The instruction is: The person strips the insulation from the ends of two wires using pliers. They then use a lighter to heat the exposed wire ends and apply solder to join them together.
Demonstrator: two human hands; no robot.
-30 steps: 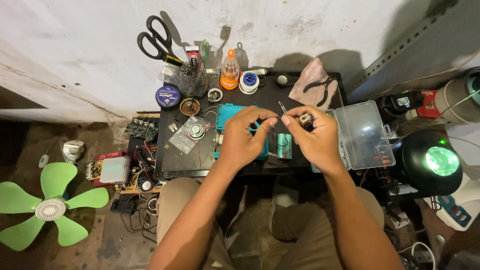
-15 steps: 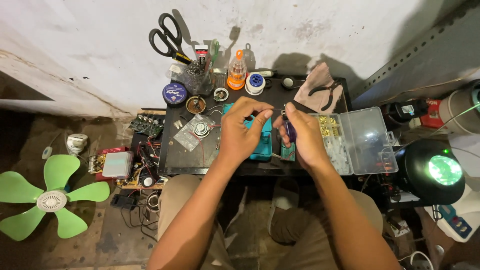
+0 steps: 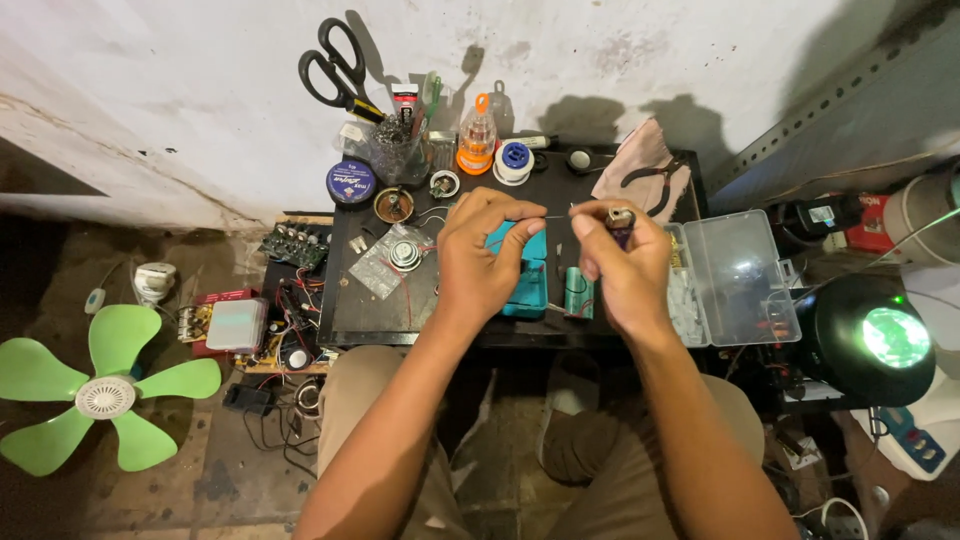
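Observation:
My left hand (image 3: 483, 258) is over the middle of a small black table (image 3: 370, 300), its fingertips pinched on one end of a thin wire (image 3: 556, 215). My right hand (image 3: 622, 268) is close beside it, closed around a small dark cylindrical part (image 3: 620, 217) that the wire runs to. Under both hands lies a teal block-shaped object (image 3: 528, 285), partly hidden. A green cylinder (image 3: 578, 292) lies just right of it, near the table's front edge.
Black scissors (image 3: 335, 65), a clear cup of tools (image 3: 395, 150), an orange-capped bottle (image 3: 477, 140) and a blue spool (image 3: 515, 160) stand at the back. Pliers on pink cloth (image 3: 650, 170), an open clear parts box (image 3: 735, 280), a green-lit lamp (image 3: 890, 335), a green fan (image 3: 100, 390).
My right hand has risen from beside the parts box to the level of my left hand. Both hands now meet over the teal object with the wire between them.

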